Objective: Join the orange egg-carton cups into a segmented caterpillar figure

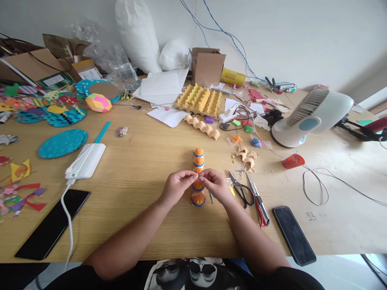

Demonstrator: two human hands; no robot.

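Note:
A strip of egg-carton cups, painted orange with blue bands, stands lengthwise in front of me. The nearer cups carry small yellow marks like eyes. Over the middle of this strip, my left hand and my right hand meet with thumbs and forefingers pinched. Whatever is between their fingertips is too small to name, and the hands partly hide the cups beneath. A thin blue stick lies beside the strip, near my right hand. Black-handled scissors and something yellow, partly covered, are right of that hand.
A red box cutter and a phone lie to the right. Behind them stand a red cup-like object and a white fan. Yellow egg cartons sit at the back; a power bank and black tablet-like slab lie left.

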